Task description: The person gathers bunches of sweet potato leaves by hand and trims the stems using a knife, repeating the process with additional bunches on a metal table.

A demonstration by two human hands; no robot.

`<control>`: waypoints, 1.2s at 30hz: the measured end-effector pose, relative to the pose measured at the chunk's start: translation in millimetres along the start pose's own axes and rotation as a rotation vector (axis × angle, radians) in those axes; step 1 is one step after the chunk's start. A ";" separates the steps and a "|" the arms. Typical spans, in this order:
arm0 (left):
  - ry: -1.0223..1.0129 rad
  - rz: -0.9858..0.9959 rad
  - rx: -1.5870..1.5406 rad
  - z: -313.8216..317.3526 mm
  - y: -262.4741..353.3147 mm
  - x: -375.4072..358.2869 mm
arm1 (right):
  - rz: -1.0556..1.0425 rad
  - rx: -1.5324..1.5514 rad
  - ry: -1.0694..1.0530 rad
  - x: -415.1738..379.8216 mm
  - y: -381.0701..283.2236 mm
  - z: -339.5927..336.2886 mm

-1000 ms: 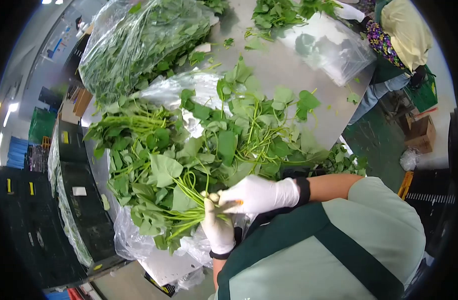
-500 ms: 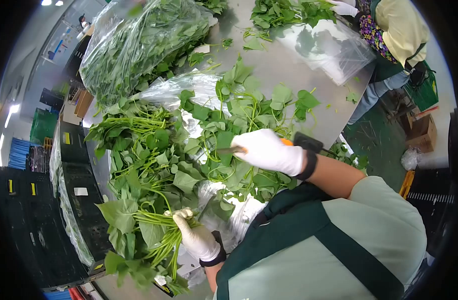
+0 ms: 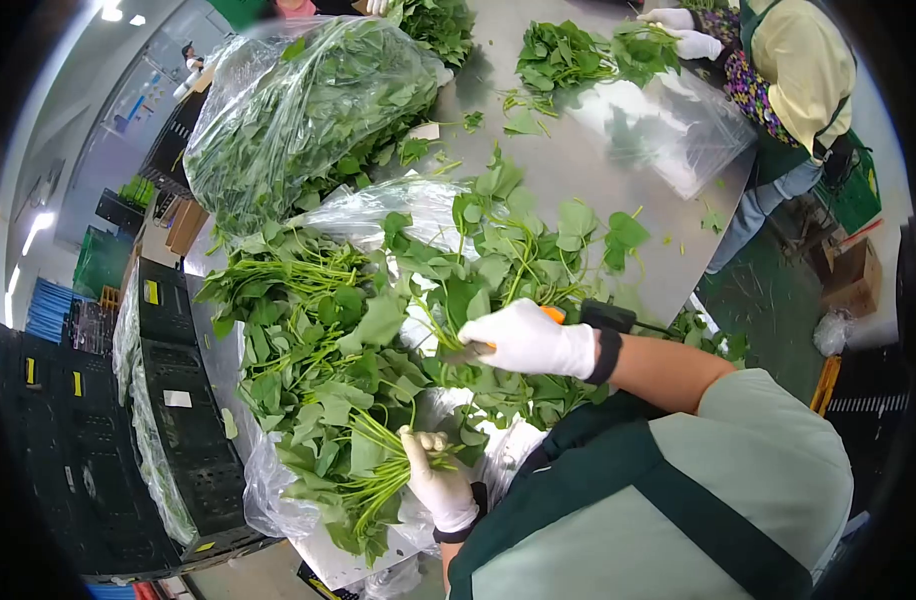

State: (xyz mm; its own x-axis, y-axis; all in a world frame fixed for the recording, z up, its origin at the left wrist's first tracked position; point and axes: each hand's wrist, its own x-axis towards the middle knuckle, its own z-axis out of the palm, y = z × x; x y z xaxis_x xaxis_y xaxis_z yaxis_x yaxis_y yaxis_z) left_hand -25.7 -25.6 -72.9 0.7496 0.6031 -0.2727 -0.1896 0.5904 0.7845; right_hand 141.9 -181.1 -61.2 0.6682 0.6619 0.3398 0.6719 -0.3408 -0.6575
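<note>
My left hand (image 3: 440, 482), in a white glove, is closed round the pale stems of a bunch of leafy greens (image 3: 378, 470); its leaves spread left over the table's near edge. My gloved right hand (image 3: 530, 338) is closed on an orange-handled knife (image 3: 555, 314), whose short blade is mostly hidden by fingers and leaves. Green stems stand right by its fingertips. Beneath and around both hands lies a loose heap of leafy stems (image 3: 498, 270), partly over clear plastic. To the left is a thicker pile of greens (image 3: 288, 275) with its stems lined up.
A large clear plastic bag of greens (image 3: 308, 115) stands at the far left. Across the metal table (image 3: 618, 180), another person's gloved hands (image 3: 683, 35) hold greens beside a plastic bag (image 3: 668, 130). Black crates (image 3: 188, 400) border the left side. A black device (image 3: 608, 316) sits beyond my right wrist.
My left hand has shifted right with its bunch. My right hand is slightly lower, its fingertips now close to stems. The view has moved a little, and the other person now has both hands in sight.
</note>
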 end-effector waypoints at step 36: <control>-0.243 0.063 0.307 20.4 -26.4 -17.9 | 0.451 -0.486 -0.054 -250.2 71.5 -133.9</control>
State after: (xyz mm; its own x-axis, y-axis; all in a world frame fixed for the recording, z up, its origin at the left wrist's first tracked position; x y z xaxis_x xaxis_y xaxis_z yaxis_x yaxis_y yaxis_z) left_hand -21.2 -63.0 -77.3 0.8778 0.4667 -0.1078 -0.0694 0.3465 0.9355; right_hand 65.6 -460.5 -103.2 0.9091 0.4121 0.0605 0.4065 -0.8461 -0.3447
